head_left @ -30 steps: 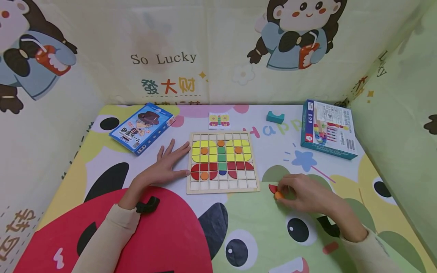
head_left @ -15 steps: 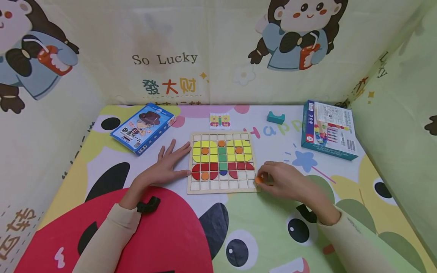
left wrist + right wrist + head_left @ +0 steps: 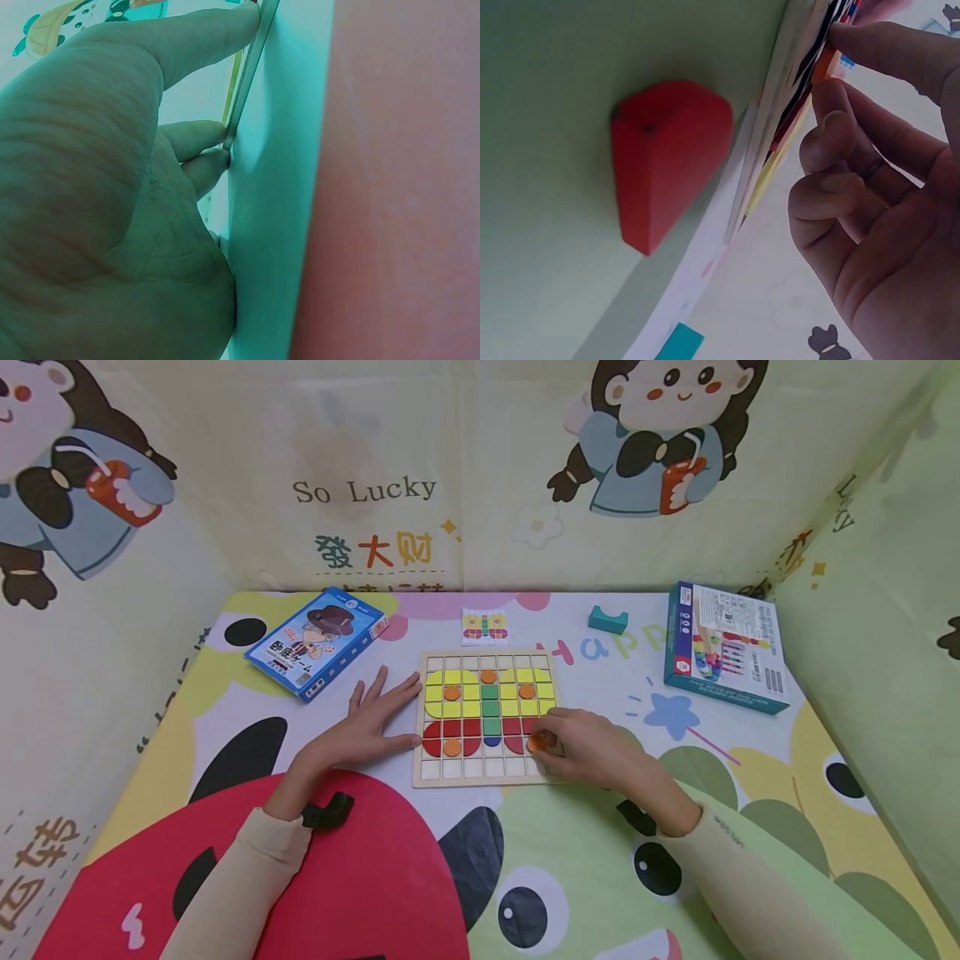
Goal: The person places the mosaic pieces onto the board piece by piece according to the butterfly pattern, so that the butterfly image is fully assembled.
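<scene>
A wooden grid board (image 3: 465,782) holds yellow, red, green, blue and orange tiles in a butterfly pattern. My left hand (image 3: 366,727) lies spread at its left side, fingertips and thumb touching the edge; the left wrist view shows the fingertips against that edge. Over the lower right cells, my right hand (image 3: 592,745) pinches an orange round tile (image 3: 535,743) between thumb and index finger, its other fingers curled. Whether the tile is seated in a cell, I cannot tell. A red quarter-round tile (image 3: 671,161) lies on the tablecloth in the right wrist view; the right arm hides it from the head view.
Behind the board lies a small butterfly picture card (image 3: 485,627). A teal notched block (image 3: 607,620) sits to its right. At the back left is a blue box (image 3: 317,643); a teal-edged box (image 3: 727,647) stands at the back right. Printed cloth walls surround the table.
My right hand has moved left from the tablecloth onto the board's lower right, carrying the orange tile and leaving the red tile behind. My left hand has stayed at the board's left edge.
</scene>
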`<state>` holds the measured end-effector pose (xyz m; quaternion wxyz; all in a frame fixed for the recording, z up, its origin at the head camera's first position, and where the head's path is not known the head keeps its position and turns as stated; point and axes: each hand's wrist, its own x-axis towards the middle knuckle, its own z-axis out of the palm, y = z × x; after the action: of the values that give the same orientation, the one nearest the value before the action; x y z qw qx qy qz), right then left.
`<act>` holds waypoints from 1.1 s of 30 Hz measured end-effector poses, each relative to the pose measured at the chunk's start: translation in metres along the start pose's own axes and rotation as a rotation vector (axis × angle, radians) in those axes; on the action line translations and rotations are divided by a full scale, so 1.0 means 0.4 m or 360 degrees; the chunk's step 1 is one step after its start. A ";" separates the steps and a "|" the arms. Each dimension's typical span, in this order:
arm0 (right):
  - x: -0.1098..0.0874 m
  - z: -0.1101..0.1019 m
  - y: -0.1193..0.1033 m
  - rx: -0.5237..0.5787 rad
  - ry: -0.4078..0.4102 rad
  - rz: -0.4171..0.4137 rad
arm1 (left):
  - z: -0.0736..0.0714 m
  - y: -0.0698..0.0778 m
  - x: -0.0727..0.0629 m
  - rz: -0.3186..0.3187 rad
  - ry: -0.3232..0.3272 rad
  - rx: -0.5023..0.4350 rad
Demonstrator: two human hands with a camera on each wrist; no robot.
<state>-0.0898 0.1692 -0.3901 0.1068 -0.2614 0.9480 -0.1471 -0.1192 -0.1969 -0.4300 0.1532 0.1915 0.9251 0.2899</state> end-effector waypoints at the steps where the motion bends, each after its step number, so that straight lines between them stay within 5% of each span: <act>1: 0.001 0.001 -0.001 -0.0004 0.0002 0.0003 | 0.000 0.000 0.000 -0.0001 0.0000 0.0000; 33: -0.016 -0.008 0.015 0.0049 0.0009 -0.0012 | 0.002 -0.002 0.002 0.0014 0.0016 -0.0016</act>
<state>-0.0881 0.1783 -0.3882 0.1074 -0.2630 0.9449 -0.1628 -0.1198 -0.1968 -0.4312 0.1482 0.1931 0.9236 0.2962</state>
